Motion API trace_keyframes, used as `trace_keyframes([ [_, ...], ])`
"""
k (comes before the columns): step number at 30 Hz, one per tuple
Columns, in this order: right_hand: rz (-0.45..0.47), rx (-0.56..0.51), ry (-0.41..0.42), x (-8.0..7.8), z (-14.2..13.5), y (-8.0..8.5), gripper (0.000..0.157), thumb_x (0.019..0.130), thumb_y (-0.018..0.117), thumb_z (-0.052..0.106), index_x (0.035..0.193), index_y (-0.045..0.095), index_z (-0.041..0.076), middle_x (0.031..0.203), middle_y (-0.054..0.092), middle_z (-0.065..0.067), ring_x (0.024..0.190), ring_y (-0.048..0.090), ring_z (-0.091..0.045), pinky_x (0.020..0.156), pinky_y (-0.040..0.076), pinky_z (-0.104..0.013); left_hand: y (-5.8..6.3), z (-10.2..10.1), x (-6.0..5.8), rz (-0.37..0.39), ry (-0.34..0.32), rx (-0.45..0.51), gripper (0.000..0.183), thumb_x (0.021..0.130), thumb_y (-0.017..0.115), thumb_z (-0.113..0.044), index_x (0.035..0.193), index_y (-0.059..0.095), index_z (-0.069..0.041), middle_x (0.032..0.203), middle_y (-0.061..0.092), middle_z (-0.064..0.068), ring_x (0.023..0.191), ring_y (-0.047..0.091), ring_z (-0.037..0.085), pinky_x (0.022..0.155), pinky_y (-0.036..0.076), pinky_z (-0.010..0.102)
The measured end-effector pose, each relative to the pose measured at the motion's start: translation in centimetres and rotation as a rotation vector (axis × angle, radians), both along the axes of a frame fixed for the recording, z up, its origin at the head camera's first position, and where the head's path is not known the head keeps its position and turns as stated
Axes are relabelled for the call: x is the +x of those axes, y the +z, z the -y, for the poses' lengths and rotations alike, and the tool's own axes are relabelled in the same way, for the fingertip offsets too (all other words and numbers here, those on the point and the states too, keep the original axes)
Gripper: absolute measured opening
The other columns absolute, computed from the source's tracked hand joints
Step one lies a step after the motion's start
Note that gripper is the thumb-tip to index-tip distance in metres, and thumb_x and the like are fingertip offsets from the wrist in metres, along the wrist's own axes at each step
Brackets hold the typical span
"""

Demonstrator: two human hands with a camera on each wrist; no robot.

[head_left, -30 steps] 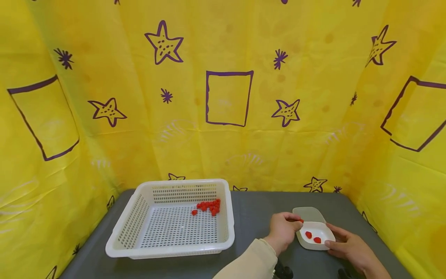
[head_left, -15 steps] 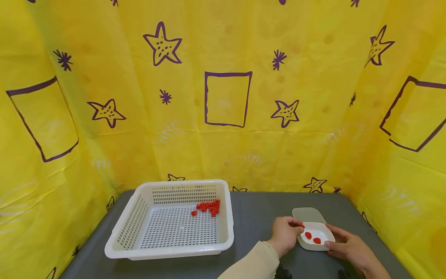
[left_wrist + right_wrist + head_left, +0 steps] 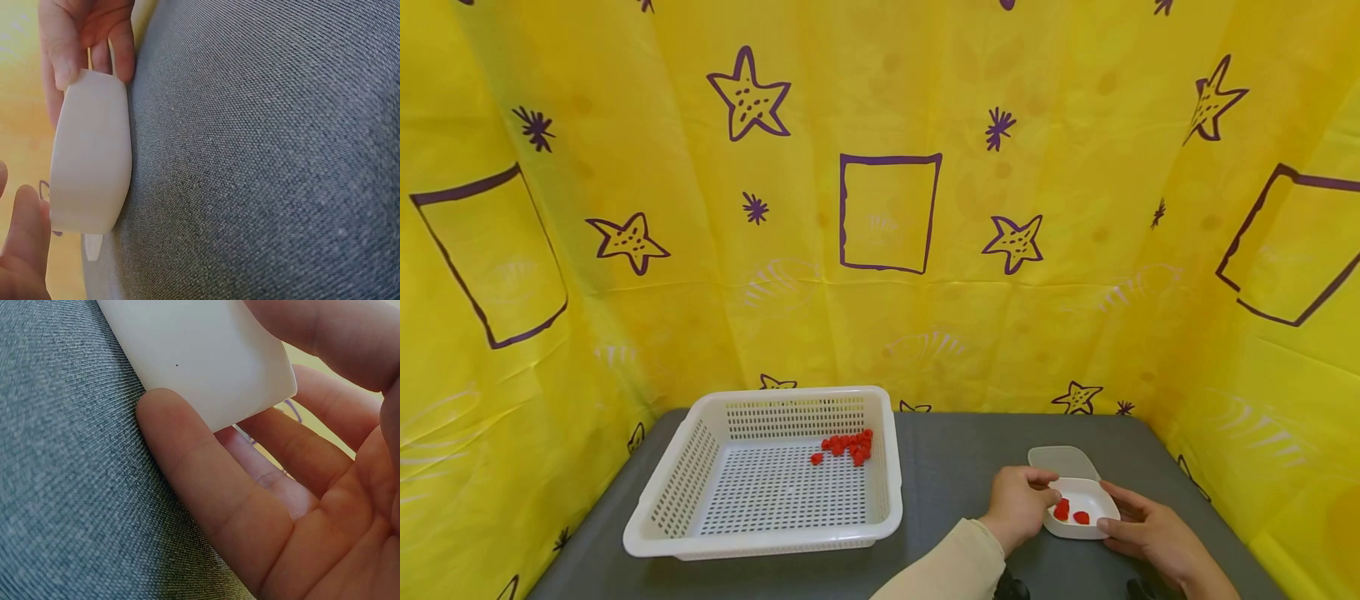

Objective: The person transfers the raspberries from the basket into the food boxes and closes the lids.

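A small white box (image 3: 1084, 492) stands on the grey table at the right, its translucent lid (image 3: 1063, 459) folded back behind it. My right hand (image 3: 1153, 533) grips the box's right corner, thumb at the rim and fingers along the side. In the right wrist view, fingers (image 3: 187, 444) wrap that white corner. Inside lie a few small red raspberry-like pieces (image 3: 1081, 517), with two close together at the left (image 3: 1062, 509). My left hand (image 3: 1018, 502) is at the box's left rim, fingertips over the edge beside those pieces. The left wrist view shows its thumb and finger (image 3: 25, 231) apart.
A large white plastic basket (image 3: 790, 537) with slotted walls stands at the left of the grey table (image 3: 962, 467). Several red pieces (image 3: 850, 446) are heaped in its far right corner. Yellow patterned cloth (image 3: 880, 333) hangs behind and on both sides.
The red piece pinched in my left hand has gone into the box, beside another piece. My left hand has shifted slightly right and its fingers have parted. The right hand keeps its hold.
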State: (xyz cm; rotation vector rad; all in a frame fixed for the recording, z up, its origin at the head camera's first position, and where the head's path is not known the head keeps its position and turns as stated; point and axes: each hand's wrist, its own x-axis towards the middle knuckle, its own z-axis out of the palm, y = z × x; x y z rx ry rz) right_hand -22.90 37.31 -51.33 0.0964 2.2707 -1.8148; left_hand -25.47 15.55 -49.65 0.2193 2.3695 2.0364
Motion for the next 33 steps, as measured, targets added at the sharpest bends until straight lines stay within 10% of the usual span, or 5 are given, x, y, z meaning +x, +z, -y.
trace_keyframes([
  [10, -0.004, 0.011, 0.003, -0.1, -0.1, -0.2, 0.082, 0.091, 0.075, 0.012, 0.151, 0.023, -0.011, 0.148, 0.029, -0.04, 0.107, 0.06, -0.025, 0.086, 0.055, -0.045, 1.2, -0.2, -0.2, 0.048, 0.022, 0.152, 0.018, 0.079, 0.08, 0.003, 0.09, 0.08, -0.01, 0.075, 0.062, -0.008, 0.071, 0.059, 0.006, 0.067, 0.054, 0.023],
  [18, 0.012, 0.028, -0.017, -0.2, 0.1, -0.4, 0.083, 0.091, 0.075, 0.013, 0.151, 0.024, -0.01, 0.15, 0.026, -0.039, 0.11, 0.059, -0.026, 0.086, 0.055, -0.045, 10.0, 2.0, -0.7, 0.066, -0.075, 0.418, 0.033, 0.083, 0.079, 0.0, 0.108, 0.077, -0.022, 0.102, 0.065, 0.001, 0.089, 0.068, 0.019, 0.081, 0.057, 0.038],
  [25, 0.025, 0.022, -0.035, -0.4, 0.3, -0.2, 0.084, 0.089, 0.076, 0.012, 0.152, 0.025, -0.008, 0.151, 0.024, -0.039, 0.106, 0.059, -0.028, 0.085, 0.055, -0.046, 16.9, 8.1, -1.9, -0.066, -0.215, 0.209, 0.047, 0.085, 0.081, -0.017, 0.126, 0.069, -0.036, 0.131, 0.059, -0.01, 0.125, 0.051, 0.014, 0.096, 0.05, 0.038],
  [33, 0.027, 0.038, -0.036, -0.3, 0.1, -0.1, 0.084, 0.089, 0.076, 0.012, 0.152, 0.024, -0.01, 0.15, 0.026, -0.039, 0.106, 0.059, -0.028, 0.085, 0.055, -0.045, 18.8, 15.9, -3.8, -0.079, -0.339, 0.016, 0.067, 0.085, 0.082, -0.021, 0.142, 0.054, -0.038, 0.153, 0.038, -0.008, 0.142, 0.033, 0.021, 0.099, 0.045, 0.04],
])
